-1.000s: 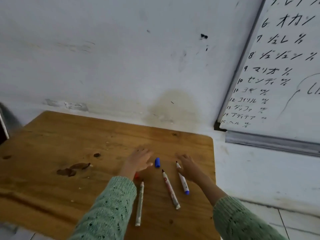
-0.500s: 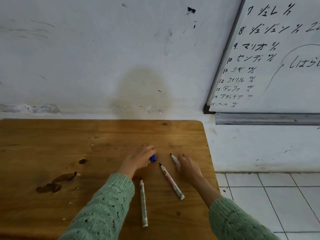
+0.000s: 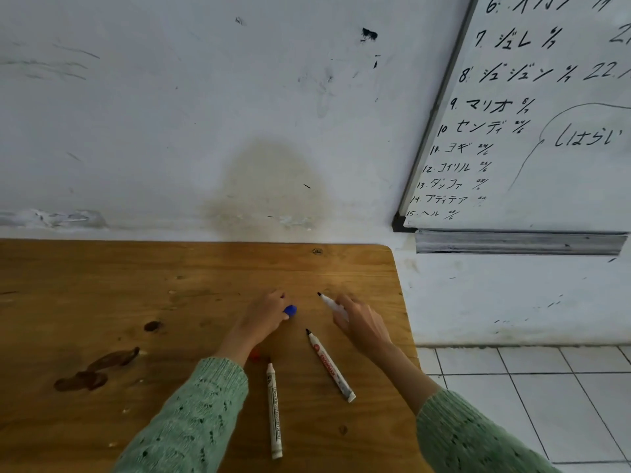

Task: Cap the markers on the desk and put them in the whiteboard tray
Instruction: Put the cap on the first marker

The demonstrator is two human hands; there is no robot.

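My left hand [image 3: 263, 317] pinches a blue cap [image 3: 290, 311] just above the wooden desk [image 3: 136, 302]. My right hand [image 3: 360, 322] holds an uncapped white marker [image 3: 329, 302], its dark tip pointing up-left toward the cap. Two more uncapped white markers lie on the desk: one with red print [image 3: 330, 367] between my forearms, and a longer one [image 3: 275, 411] near the front edge. A red cap [image 3: 254, 355] peeks out beside my left wrist. The grey whiteboard tray [image 3: 519, 242] hangs on the wall to the right, above desk height.
The whiteboard [image 3: 546, 114] with black writing is at the upper right. The desk's far edge meets a stained white wall [image 3: 239, 131]. White floor tiles [image 3: 546, 387] lie beyond the desk's right edge. Dark stains [image 3: 95, 370] mark the desk's left part.
My left hand has taken hold of the blue cap and my right hand has picked the blue-ended marker up off the desk. The view has tilted slightly.
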